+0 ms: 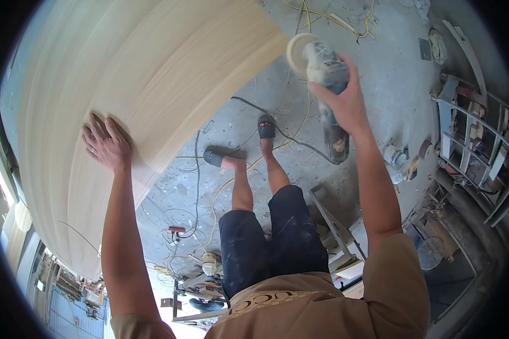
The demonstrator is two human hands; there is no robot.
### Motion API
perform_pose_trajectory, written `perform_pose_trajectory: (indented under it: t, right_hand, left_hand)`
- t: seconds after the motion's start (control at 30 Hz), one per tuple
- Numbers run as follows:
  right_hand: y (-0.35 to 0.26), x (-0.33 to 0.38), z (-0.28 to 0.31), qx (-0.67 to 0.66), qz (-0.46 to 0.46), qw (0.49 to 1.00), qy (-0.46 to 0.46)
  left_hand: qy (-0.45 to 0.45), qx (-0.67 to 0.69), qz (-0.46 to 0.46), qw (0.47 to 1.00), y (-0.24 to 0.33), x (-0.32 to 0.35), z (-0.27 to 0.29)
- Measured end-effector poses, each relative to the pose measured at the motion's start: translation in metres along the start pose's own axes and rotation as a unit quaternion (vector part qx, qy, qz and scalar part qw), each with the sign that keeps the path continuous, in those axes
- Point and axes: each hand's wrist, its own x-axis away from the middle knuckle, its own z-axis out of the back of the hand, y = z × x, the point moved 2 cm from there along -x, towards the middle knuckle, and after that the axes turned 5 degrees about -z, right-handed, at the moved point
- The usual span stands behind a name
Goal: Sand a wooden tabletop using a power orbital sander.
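Note:
A large pale wooden panel [169, 73] fills the upper left, its grain running in long curves. My left hand [108, 146] lies flat on it with the fingers spread. In my right hand [345, 99] is a dusty angle sander [328, 68], gripped around its body. Its round cream pad [300, 53] faces the panel's right-hand corner; I cannot tell whether the two touch. The tool's dark rear end [336, 148] points down toward the floor, and a black cord [300, 141] runs from it.
Yellow and black cables [212, 198] trail over the dusty grey floor [390, 73] around my sandalled feet [266, 127]. A red power socket [176, 230] lies below the panel. At right stand a metal rack [475, 130] full of scraps and a clear plastic container [394, 155].

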Motion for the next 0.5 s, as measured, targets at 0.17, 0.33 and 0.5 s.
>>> perform_pose_trajectory:
  t: [0.17,0.33,0.5]
  right_hand:
    - [-0.039,0.050,-0.051,0.043,-0.044,0.989,-0.131]
    - [-0.044,0.069,-0.074,0.054,0.051,0.979,-0.189]
    - [-0.019,0.031,-0.032,0.034,-0.004,0.996,-0.085]
  left_hand:
    - [-0.005,0.011,0.003,1.000,0.000,0.000,0.003]
    - [0.003,0.019,-0.007,1.000,0.002,-0.003,0.003]
    - [0.003,0.019,-0.002,1.000,0.000,0.002,0.002]
